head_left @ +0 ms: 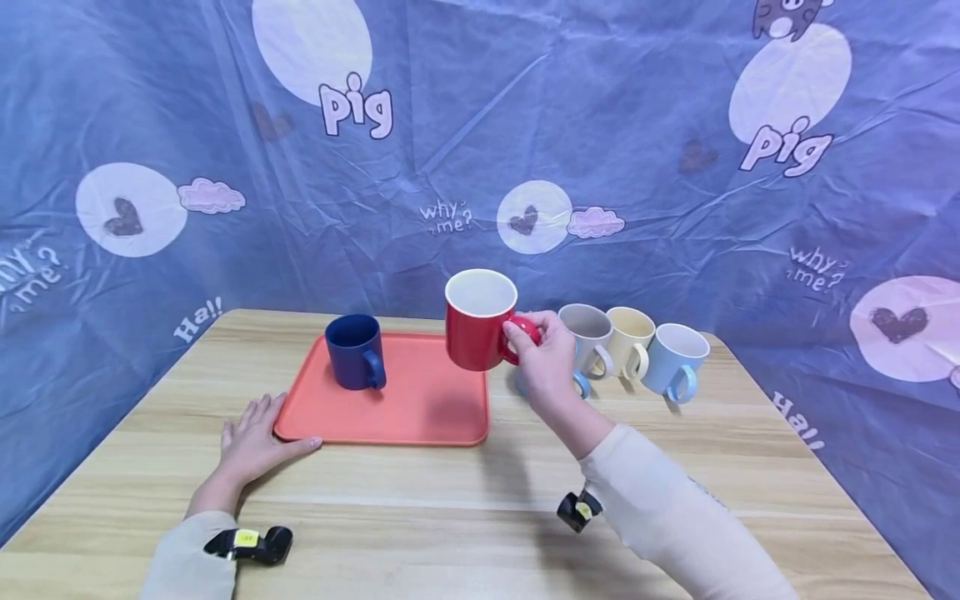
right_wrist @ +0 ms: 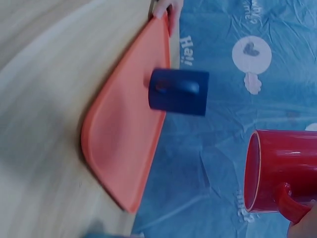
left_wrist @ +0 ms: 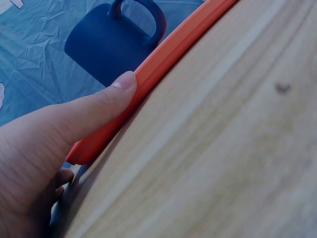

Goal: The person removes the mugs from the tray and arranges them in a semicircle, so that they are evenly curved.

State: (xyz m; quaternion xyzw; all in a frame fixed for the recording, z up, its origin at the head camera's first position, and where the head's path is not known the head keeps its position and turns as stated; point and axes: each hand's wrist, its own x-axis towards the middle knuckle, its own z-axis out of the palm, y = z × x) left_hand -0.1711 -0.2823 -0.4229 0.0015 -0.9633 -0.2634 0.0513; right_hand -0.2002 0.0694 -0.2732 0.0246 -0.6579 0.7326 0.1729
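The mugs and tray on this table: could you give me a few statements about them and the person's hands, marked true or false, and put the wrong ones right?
1. The right hand holds the red mug by its handle. True.
2. The red mug is red inside. False: its inside is white.
3. The left hand touches the tray. True.
4. The red mug rests on the tray. False: it is held up in the air.
5. The navy mug stands upright on the tray. True.
6. The left hand grips the navy mug. False: it is at a corner of the tray, apart from that mug.
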